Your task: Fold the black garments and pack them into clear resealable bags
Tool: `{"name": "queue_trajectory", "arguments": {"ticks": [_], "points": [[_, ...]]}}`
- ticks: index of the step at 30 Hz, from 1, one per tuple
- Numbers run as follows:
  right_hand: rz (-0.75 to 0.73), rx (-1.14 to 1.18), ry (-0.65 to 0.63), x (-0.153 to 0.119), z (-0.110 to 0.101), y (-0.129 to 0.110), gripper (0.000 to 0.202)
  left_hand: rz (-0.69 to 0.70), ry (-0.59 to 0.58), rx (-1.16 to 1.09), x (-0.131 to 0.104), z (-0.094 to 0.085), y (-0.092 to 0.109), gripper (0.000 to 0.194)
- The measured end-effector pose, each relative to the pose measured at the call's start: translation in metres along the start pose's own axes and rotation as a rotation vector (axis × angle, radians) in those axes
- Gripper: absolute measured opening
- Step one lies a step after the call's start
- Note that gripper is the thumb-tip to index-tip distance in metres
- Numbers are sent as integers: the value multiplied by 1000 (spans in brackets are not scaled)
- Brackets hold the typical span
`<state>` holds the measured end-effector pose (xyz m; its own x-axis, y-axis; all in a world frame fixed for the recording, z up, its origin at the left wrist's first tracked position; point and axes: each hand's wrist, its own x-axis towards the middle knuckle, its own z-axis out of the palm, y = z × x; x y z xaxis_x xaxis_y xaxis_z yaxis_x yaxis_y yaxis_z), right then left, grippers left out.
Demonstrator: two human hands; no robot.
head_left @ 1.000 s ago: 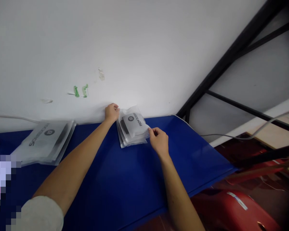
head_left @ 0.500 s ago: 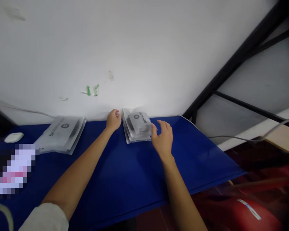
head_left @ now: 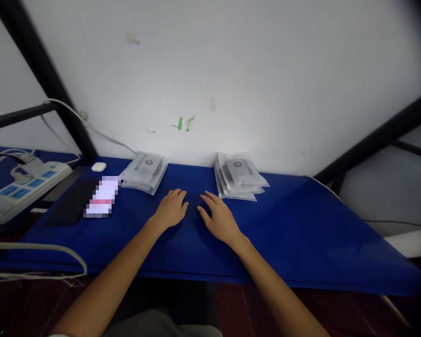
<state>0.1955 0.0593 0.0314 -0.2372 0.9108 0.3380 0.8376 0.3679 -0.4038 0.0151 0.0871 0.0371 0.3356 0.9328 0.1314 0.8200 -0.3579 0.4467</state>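
Once both hands came away, the right-hand stack of pouches (head_left: pixel 244 172) was left untouched

When my head feed swung left, I saw that neither hand flanked the right-hand stack as both had half a second earlier, nor did fingers pinch its corner as they had a second before. The left hand (head_left: pixel 170 209) was now well left of that stack and nearer the camera; the right hand (head_left: pixel 220 219) was just off its near left corner. Each grip was spread, palm down, with nothing held. Whether the palms pressed on the bench (head_left: pixel 301 234) or hovered over it, I could not tell.

The stack itself sat on the bench, right in front of the wall (head_left: pixel 266 70), its pouches fanned unevenly. To its left, well apart, was the other stack (head_left: pixel 147 169), and farther left still, a small white case (head_left: pixel 98 166) and a power strip (head_left: pixel 38 183).

I judged that handling of the stack had paused: it seemed to keep its place unaided, and both hands were free.
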Motion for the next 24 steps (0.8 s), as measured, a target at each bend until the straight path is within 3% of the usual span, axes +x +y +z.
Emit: {"name": "queue_trajectory", "arguments": {"ticks": [4, 7, 24], "points": [[-34, -16, -54, -11, 20, 0, 43, -18, -24, 69, -39, 3, -14, 47], [-29, -35, -66, -15, 26, 0, 45, -4, -18, 99, -54, 10, -21, 51], [-43, -90, -71, -16, 32, 5, 46, 30, 101, 77, -61, 19, -26, 44]]}}
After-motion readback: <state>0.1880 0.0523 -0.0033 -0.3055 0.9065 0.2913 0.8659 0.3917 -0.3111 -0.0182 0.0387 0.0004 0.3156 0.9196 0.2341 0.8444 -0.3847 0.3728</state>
